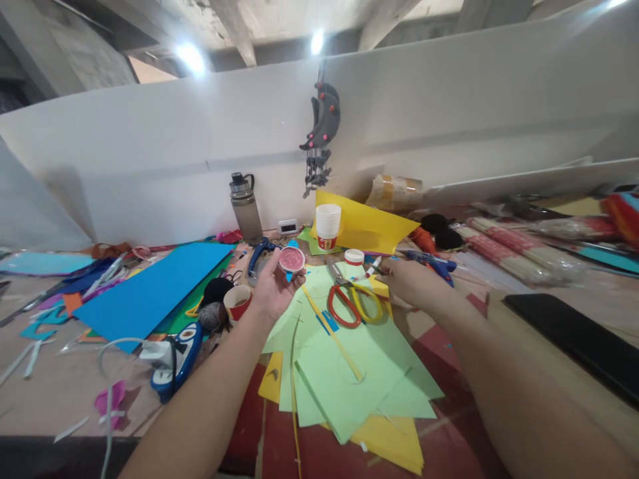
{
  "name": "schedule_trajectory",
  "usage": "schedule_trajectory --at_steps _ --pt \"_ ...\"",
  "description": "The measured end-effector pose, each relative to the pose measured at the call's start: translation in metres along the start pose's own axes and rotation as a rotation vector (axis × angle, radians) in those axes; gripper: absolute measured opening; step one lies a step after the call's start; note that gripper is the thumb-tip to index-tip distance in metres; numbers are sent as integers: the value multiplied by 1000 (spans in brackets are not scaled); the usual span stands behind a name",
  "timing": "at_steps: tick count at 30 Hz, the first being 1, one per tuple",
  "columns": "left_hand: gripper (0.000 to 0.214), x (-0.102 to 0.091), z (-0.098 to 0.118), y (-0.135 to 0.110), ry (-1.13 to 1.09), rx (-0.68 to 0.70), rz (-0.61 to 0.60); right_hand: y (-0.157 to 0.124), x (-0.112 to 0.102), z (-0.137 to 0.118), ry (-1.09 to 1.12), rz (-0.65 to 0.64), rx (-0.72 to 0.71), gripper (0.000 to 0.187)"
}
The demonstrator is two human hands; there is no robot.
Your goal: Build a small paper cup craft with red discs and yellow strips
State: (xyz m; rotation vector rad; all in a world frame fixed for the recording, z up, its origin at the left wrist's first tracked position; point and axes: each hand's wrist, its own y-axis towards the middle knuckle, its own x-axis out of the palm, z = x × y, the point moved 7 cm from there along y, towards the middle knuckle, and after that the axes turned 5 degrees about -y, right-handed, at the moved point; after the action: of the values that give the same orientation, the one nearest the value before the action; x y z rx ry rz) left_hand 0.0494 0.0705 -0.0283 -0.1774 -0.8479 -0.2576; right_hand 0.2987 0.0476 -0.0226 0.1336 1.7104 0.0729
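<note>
My left hand [273, 291] is closed around a small round cup [291, 260] with a white rim, a textured pink face and blue tabs at its edge. The pink face is turned towards me. At the right, my right hand [402, 278] reaches down beside a white marker [373, 267]; its fingers are mostly hidden, so I cannot tell whether it grips anything. Between the hands lie scissors [349, 303] with one red and one yellow handle, on light green paper sheets [349, 399]. A white round lid-like piece [354, 257] stands just behind them.
Behind stand stacked paper cups [328, 223], a bottle [245, 209] and yellow card [369, 223]. Blue card [160, 289], a red paper cup [237, 303] and a power strip [177, 362] lie left. A glue gun [434, 263], wrapped stick bundles [524, 246] and a black slab [574, 339] lie right.
</note>
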Motion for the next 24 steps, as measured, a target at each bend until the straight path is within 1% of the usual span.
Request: schedule_trajectory --at_steps 1,2,3,4,5,7,8,9,10,11,13,15,16,18,20,22,24 --pt "31 1 0 0 3 -1 -2 -1 -6 -2 72 45 -6 24" --pt "30 1 -1 -1 6 -2 -2 -2 -13 -5 196 95 -16 30" --pt "30 2 -1 -2 7 -1 -1 -3 -20 -9 369 148 -33 34" --pt "29 3 -1 -2 10 -8 1 -6 -26 -14 587 181 -55 36" --pt "29 5 -2 -3 11 -16 1 -9 -31 -19 811 197 -68 33" --pt "26 8 -4 -5 8 -35 -17 -16 -38 -36 1195 165 -140 28" --pt "26 10 -4 -6 7 -41 -27 -21 -41 -46 1345 133 -204 27" --pt "26 12 -5 -7 8 -49 -37 -26 -45 -58 1444 92 -278 27" --pt "27 13 -6 -8 7 -60 -45 -32 -49 -67 1484 76 -343 27" --pt "28 13 -8 -8 5 -70 -51 -36 -54 -72 1489 142 -362 27" --pt "28 15 -10 -9 -3 -87 -67 -42 -61 -80 1439 226 -356 24" --pt "28 15 -12 -9 2 -88 -81 -43 -66 -88 1381 274 -332 11" --pt "29 15 -13 -9 13 -84 -86 -42 -68 -92 1356 290 -316 10" --pt "31 13 -13 -9 46 -64 -78 -36 -71 -102 1330 289 -299 19" --pt "32 12 -12 -9 74 -36 -66 -29 -73 -115 1350 253 -317 23" --pt "33 13 -10 -9 77 -6 -69 -22 -74 -128 1374 240 -344 23" --pt "32 13 -7 -9 56 21 -79 -18 -73 -137 1374 262 -360 21"
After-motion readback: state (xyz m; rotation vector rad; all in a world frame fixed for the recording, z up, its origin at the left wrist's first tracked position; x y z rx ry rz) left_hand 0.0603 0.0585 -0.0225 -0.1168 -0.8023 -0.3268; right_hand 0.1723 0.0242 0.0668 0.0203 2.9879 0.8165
